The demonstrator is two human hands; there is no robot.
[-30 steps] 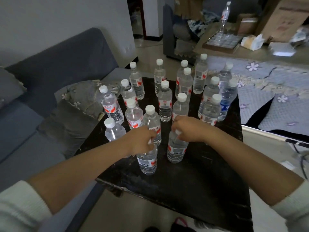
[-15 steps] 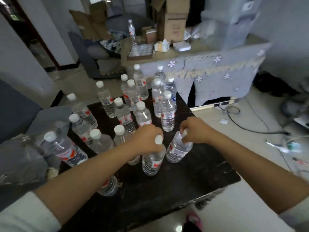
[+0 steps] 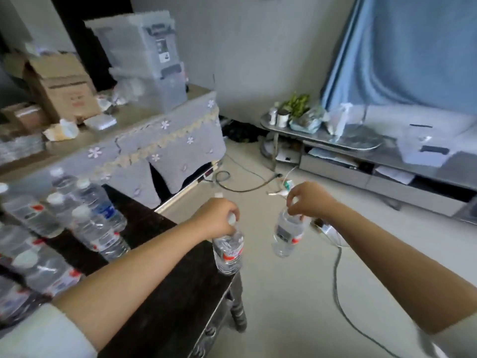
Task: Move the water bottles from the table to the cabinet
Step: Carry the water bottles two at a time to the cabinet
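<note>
My left hand (image 3: 215,218) grips a clear water bottle (image 3: 228,253) by its white cap, hanging over the right edge of the dark table (image 3: 160,228). My right hand (image 3: 308,200) pinches the neck of a second clear bottle (image 3: 286,235), which hangs tilted above the floor, clear of the table. Several more white-capped bottles (image 3: 98,223) stand blurred on the table's left part. A low silver cabinet (image 3: 387,164) runs along the right wall beneath a blue curtain.
A grey cloth-covered counter (image 3: 165,140) carries cardboard boxes (image 3: 60,86) and a clear plastic bin (image 3: 144,58). Cables (image 3: 335,275) trail across the pale floor between table and cabinet. On the cabinet top stand a plant (image 3: 298,105) and papers (image 3: 426,151).
Both bottles have been lifted off the table and carried right. The view has swung right, from the table toward the floor and the silver cabinet.
</note>
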